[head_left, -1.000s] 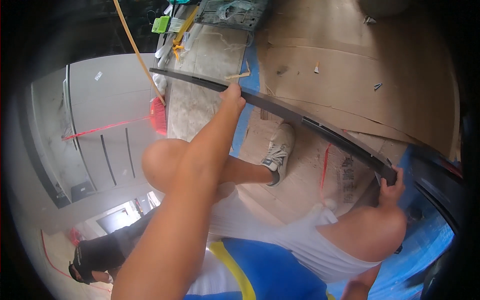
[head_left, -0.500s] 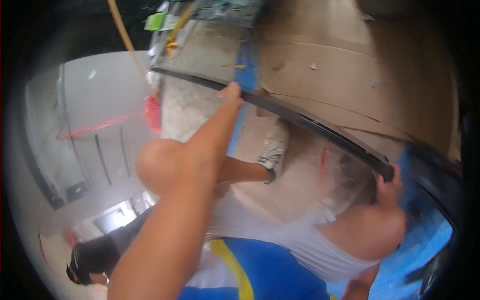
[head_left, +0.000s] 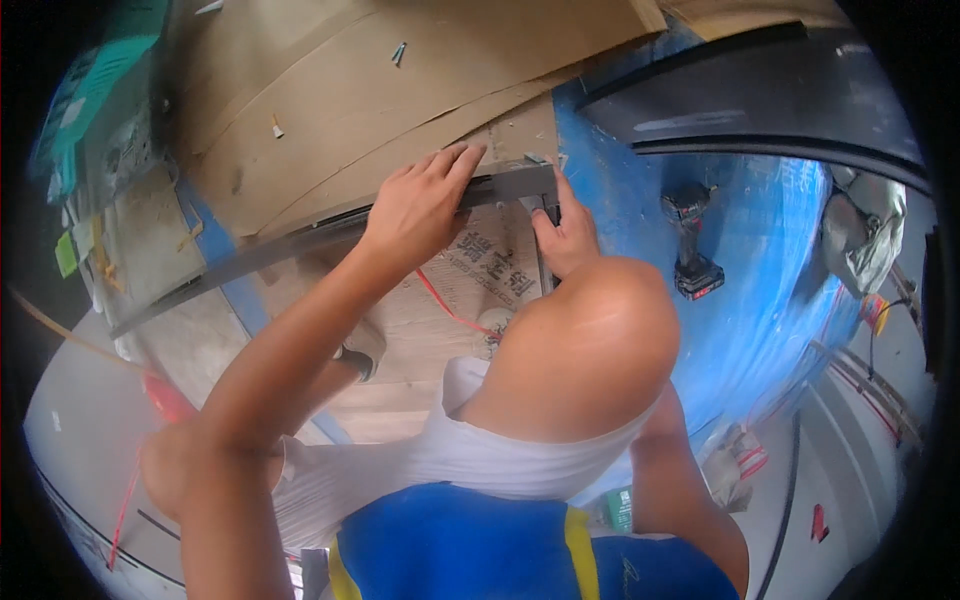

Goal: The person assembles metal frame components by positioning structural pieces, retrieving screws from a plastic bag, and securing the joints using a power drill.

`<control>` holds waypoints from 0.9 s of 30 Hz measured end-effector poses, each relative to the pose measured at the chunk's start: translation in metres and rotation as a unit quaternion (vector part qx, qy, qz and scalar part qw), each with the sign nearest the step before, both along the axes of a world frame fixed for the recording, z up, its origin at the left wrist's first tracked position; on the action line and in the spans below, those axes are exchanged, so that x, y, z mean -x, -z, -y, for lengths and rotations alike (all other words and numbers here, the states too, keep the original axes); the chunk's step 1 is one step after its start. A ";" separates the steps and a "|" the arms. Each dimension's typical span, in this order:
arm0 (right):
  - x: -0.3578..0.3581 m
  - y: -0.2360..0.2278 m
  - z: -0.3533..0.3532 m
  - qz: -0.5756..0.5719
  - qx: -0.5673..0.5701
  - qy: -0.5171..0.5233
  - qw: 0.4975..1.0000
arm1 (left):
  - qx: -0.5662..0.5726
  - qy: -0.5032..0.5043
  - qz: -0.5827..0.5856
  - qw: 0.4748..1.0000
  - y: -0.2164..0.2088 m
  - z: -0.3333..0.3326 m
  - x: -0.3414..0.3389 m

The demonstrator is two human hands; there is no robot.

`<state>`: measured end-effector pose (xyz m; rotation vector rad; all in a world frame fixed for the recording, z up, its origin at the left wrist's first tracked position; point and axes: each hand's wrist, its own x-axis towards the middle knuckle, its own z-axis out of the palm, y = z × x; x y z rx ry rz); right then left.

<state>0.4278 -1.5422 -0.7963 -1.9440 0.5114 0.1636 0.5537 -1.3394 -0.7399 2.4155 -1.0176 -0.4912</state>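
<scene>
A long dark metal rail [head_left: 300,238] runs from the lower left up to a corner near the middle, where a short dark piece drops down toward my knee. My left hand [head_left: 420,205] lies over the rail a little left of the corner, its fingers curled across the top edge. At the corner my right hand [head_left: 568,232] grips the rail's end, with the thumb on the near side and a finger along the outer side. Below the rail lies printed cardboard [head_left: 495,262] with a red cord [head_left: 450,308] across it.
To the right, a cordless drill [head_left: 690,240] lies on blue plastic sheeting [head_left: 765,230]. A dark glossy panel [head_left: 745,105] stands beyond it. Brown cardboard [head_left: 330,60] with small scraps covers the far side. A teal crate [head_left: 110,110] is at far left, and a red object [head_left: 820,522] at lower right.
The view has swung to the right, bringing the drill into sight. My left hand is now closer to my right hand along the rail, and the rail's right end is turned up more.
</scene>
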 end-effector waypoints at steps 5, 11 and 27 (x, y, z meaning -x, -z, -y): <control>0.003 -0.005 0.001 -0.016 0.028 -0.030 0.999 | -0.132 0.059 -0.040 0.989 0.021 0.020 0.004; 0.003 -0.014 0.002 -0.064 0.077 -0.039 0.994 | -0.092 0.035 -0.046 0.994 0.016 0.022 0.003; 0.011 -0.009 0.001 -0.050 0.087 -0.046 0.994 | -0.080 0.050 -0.025 0.995 0.016 0.028 0.006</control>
